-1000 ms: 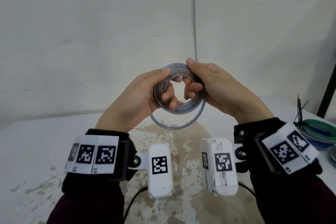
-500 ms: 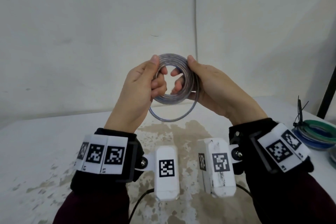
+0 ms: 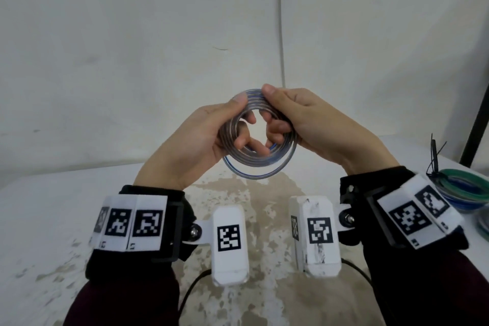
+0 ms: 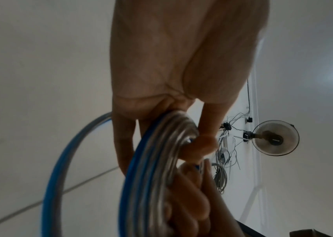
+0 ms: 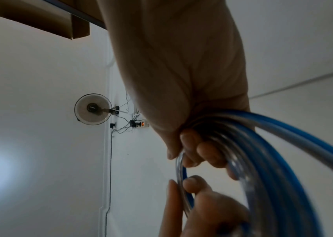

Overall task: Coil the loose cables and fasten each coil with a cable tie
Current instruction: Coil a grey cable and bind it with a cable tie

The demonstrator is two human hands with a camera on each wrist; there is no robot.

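A clear cable with a blue stripe, wound into a round coil, hangs in the air above the table between both hands. My left hand grips the coil's left side, thumb on top and fingers curled through the hole. My right hand grips the right side the same way, thumb at the top. One outer loop sags loose below the bundle. In the left wrist view the coil runs past my fingers. In the right wrist view the blue-striped loops pass through my curled fingers.
The white table has a worn brown patch in the middle. At its right edge lie finished coils, green and blue, fastened with a black cable tie. A dark post stands at the far right. A white wall is behind.
Both hands turned the coil and shifted their grip along it; the right thumb has moved up to the top, close to the left thumb. The coil stays raised above the table.
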